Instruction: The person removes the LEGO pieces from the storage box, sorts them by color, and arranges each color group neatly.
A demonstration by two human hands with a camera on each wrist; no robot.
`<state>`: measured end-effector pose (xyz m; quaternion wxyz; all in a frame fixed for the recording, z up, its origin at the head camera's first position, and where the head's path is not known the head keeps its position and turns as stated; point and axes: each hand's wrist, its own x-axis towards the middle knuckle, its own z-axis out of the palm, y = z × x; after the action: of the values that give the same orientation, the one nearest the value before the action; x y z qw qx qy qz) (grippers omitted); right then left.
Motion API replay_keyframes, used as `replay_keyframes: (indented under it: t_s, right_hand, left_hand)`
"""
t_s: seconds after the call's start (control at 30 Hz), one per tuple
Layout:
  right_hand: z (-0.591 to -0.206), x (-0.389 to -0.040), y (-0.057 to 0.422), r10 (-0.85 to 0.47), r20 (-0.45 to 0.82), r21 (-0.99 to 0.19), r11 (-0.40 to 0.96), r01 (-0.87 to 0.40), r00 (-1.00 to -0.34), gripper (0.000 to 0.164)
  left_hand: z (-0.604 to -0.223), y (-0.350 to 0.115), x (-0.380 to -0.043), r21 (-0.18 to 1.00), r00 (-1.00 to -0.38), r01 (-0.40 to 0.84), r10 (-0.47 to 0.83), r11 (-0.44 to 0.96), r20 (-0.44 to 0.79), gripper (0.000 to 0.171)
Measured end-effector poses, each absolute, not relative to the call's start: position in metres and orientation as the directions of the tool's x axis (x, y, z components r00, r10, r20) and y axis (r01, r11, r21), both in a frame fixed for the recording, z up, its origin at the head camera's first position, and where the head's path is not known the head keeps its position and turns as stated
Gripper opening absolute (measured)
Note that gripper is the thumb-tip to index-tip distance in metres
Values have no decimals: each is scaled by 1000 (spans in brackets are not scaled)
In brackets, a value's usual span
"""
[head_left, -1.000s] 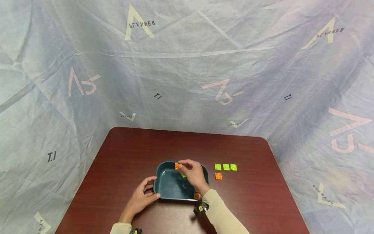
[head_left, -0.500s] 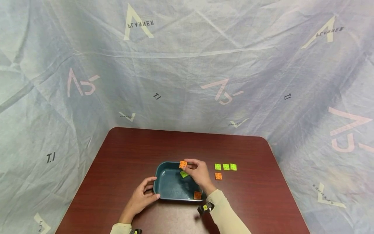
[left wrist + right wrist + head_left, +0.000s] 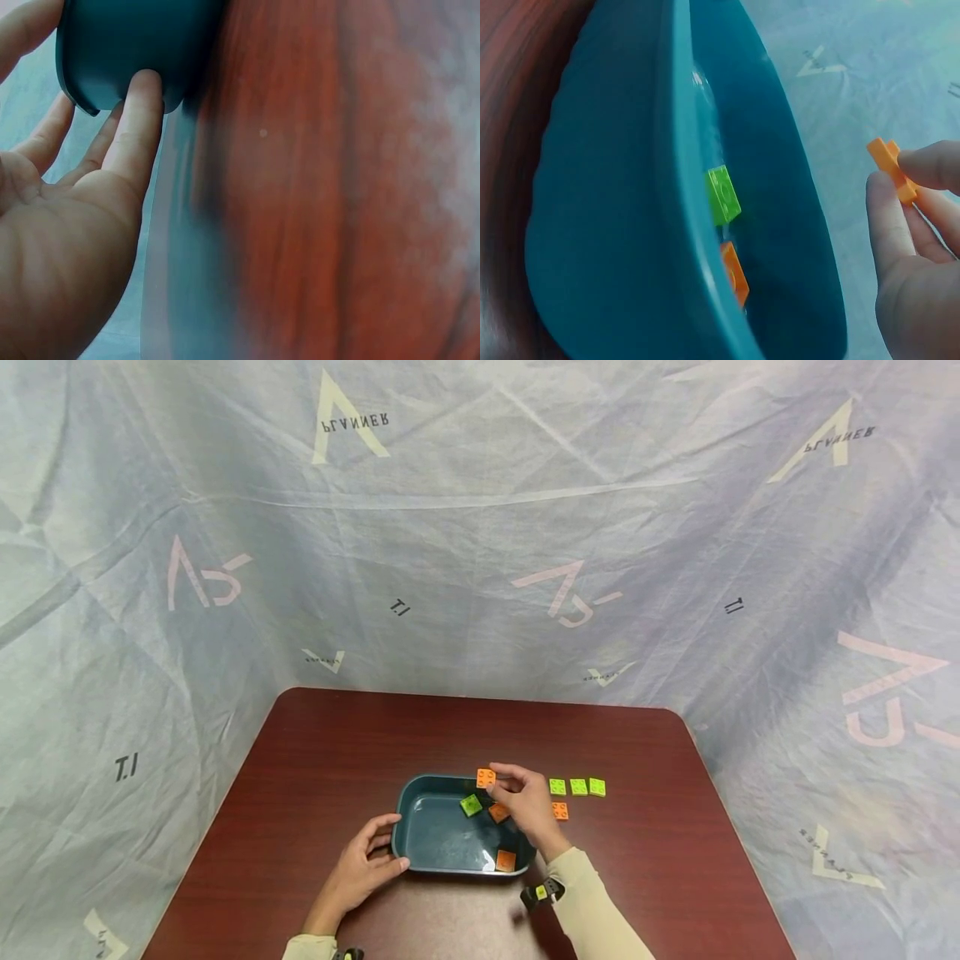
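My right hand [image 3: 531,803] pinches an orange toy brick [image 3: 486,777] between thumb and fingertips, above the far right rim of a dark teal tray [image 3: 406,870]. In the right wrist view this orange brick [image 3: 891,166] is tilted and apart from the tray. My left hand [image 3: 365,858] touches the tray's left end with extended fingers and thumb; in the left wrist view a straight digit [image 3: 135,124] rests against the teal wall [image 3: 150,45]. Inside the tray lie a green brick [image 3: 471,805], an orange brick [image 3: 498,812] partly hidden by my right hand, and another orange brick [image 3: 506,861] near the front right corner.
Right of the tray, three green bricks [image 3: 578,787] lie in a row on the red-brown table [image 3: 337,752]. One orange brick [image 3: 561,811] sits below that row, partly hidden by my right hand. A printed grey cloth [image 3: 465,543] hangs around the table.
My right hand has moved right with the orange brick, turning its studs into view and uncovering bricks inside the tray. The left hand has stayed at the tray's left end.
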<state>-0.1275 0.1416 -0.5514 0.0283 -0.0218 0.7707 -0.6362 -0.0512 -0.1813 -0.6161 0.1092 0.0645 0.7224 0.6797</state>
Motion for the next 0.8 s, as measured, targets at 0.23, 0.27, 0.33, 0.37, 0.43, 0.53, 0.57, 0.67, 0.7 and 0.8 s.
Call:
replay_keyframes:
  t_s: [0.23, 0.27, 0.33, 0.37, 0.43, 0.53, 0.57, 0.67, 0.7, 0.8]
  right_hand:
    - [-552, -127, 152, -38, 17, -986, 167, -23, -999, 39]
    - [-552, -126, 153, -33, 12, -985, 169, -17, -999, 39]
    - [-552, -126, 156, -26, 1, -984, 179, -5, -1000, 40]
    - [-552, -125, 157, -28, -8, -985, 174, 3, -1000, 40]
    - [-551, -125, 160, -24, -16, -985, 170, 11, -1000, 40]
    - [-550, -125, 165, -17, -15, -984, 176, 12, -1000, 40]
    - [-549, -125, 166, -15, -13, -984, 179, 10, -1000, 40]
    - [-549, -124, 172, -11, -13, -981, 196, 10, -1000, 40]
    - [-550, -124, 173, -12, -12, -980, 199, 10, -1000, 40]
    - [-551, -123, 179, -3, -20, -978, 209, 19, -1000, 40]
  left_hand:
    - [-616, -180, -51, 997, -968, -49, 242, 63, -63, 75]
    - [-616, -180, -51, 997, -969, -47, 241, 64, -61, 75]
    - [-616, -180, -51, 997, -969, -42, 242, 65, -57, 75]
    - [-616, -180, -51, 997, -969, -41, 243, 65, -56, 75]
    - [-616, -180, -51, 997, -968, -38, 245, 65, -53, 75]
    - [-616, -181, -51, 997, -968, -34, 247, 65, -49, 76]
    - [-616, -181, -51, 997, -968, -33, 247, 65, -49, 76]
    - [-617, -181, -51, 997, -968, -35, 245, 66, -50, 77]
    - [-617, -181, -51, 997, -968, -35, 245, 66, -50, 77]
    - [-617, -182, -51, 997, -968, -34, 247, 69, -50, 76]
